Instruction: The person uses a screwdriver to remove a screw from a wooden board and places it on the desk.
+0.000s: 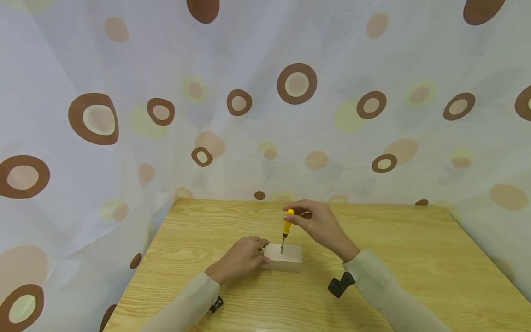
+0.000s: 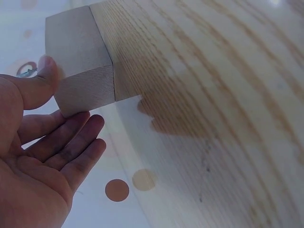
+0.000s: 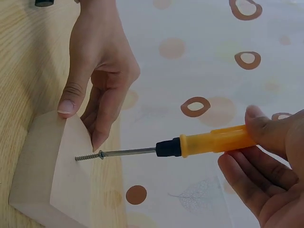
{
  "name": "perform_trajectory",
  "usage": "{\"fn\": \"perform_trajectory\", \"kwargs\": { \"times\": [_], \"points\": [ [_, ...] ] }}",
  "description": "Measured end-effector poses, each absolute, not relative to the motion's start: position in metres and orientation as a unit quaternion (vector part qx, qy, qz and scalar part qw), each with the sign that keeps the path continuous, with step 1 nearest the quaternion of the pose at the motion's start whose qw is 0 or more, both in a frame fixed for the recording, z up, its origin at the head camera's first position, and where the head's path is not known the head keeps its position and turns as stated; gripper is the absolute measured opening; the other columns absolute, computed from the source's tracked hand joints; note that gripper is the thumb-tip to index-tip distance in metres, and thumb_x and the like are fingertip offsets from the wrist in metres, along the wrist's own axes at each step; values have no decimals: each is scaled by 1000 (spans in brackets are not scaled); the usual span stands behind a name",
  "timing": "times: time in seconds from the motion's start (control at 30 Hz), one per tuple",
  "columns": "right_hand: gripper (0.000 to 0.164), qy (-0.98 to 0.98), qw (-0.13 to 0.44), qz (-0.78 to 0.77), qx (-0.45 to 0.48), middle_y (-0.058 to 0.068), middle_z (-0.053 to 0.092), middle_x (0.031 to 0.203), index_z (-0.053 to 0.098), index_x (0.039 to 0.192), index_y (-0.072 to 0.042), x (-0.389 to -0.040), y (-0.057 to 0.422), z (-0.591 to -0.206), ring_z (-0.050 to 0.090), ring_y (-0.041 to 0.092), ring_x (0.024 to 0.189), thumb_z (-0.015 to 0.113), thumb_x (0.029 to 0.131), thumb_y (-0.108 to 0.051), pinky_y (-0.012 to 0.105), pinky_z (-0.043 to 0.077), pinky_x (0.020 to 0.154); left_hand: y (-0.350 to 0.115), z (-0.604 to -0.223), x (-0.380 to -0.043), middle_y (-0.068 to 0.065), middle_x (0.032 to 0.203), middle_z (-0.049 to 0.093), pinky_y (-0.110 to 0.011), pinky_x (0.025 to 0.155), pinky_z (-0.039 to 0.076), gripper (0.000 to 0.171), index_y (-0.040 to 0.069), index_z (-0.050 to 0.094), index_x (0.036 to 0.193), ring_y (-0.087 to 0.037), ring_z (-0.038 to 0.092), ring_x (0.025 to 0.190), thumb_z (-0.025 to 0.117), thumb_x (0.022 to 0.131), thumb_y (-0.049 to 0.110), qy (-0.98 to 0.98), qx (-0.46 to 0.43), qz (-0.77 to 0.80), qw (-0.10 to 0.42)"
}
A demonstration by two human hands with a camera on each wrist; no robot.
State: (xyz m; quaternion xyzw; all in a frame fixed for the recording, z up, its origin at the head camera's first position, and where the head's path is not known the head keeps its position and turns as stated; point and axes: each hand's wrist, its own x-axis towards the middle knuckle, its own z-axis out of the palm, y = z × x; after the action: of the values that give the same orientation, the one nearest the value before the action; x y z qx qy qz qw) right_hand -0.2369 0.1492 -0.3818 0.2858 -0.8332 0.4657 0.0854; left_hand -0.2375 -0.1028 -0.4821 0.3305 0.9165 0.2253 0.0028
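Observation:
A pale wooden block (image 1: 286, 263) lies flat on the table, gripped at its left end by my left hand (image 1: 242, 258). In the left wrist view the thumb presses one side of the block (image 2: 78, 45) and the fingertips reach the opposite side. A screw (image 3: 88, 156) stands in the block's top face, much of its thread still showing. My right hand (image 1: 321, 226) pinches the yellow handle of a screwdriver (image 1: 286, 227) between thumb and fingers. In the right wrist view the shaft of the screwdriver (image 3: 128, 152) meets the screw head in line.
The wood-grain table (image 1: 398, 267) extends around the block on all sides. Behind it and at both sides hangs a white curtain (image 1: 257, 55) with brown and beige circles. Black wrist-camera mounts (image 1: 341, 284) are on both forearms.

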Motion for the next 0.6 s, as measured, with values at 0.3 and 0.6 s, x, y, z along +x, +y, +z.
{"fn": "perform_trajectory", "kwargs": {
  "times": [0.3,0.6],
  "points": [
    [17,-838,86,436,316,-4,74,110,77,111,-16,-239,151,-378,68,12,94,73,95,-11,30,60,80,-104,-480,-237,-13,130,68,-33,88,59,54,-3,64,135,-21,70,107,71,98,37,918,326,227,9],
    [23,-832,112,480,254,-4,75,95,76,107,-12,-235,144,-386,73,16,82,81,91,-29,30,59,74,-103,-482,-238,-12,129,69,-30,86,58,53,-2,65,134,-18,70,104,72,97,35,915,326,237,14]
  ]
}}
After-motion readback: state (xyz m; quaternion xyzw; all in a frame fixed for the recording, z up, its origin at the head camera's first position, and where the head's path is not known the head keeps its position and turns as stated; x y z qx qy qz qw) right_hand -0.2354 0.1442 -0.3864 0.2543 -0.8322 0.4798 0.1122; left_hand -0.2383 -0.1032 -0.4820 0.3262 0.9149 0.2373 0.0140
